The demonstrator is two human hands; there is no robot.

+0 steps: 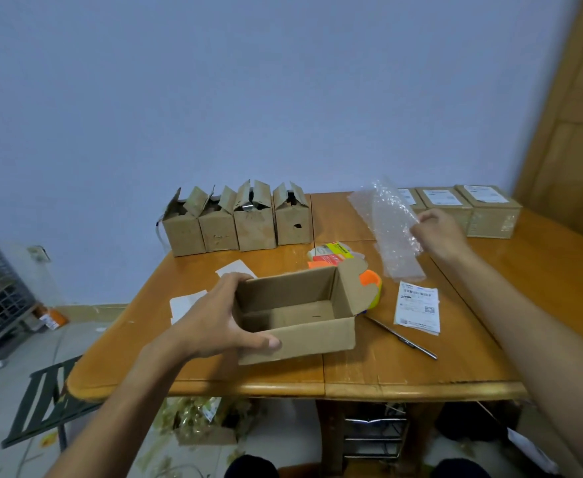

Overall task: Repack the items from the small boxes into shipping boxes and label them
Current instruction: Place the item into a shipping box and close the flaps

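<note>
table point(404, 370): bare wood between the open box point(317, 334) and your near edge.
small boxes point(253, 225): four, rowed behind the open box.
sealed boxes point(490, 212): three, far right of it.
open box: your left hand point(221, 315) clasps its left wall.
bubble wrap point(391, 219): one sheet, pinched upright by your right hand point(438, 232), beyond it.

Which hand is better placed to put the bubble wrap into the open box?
Right. The right hand holds the bubble wrap near the box. The left hand grips the box's left end, so it is not free.
</note>
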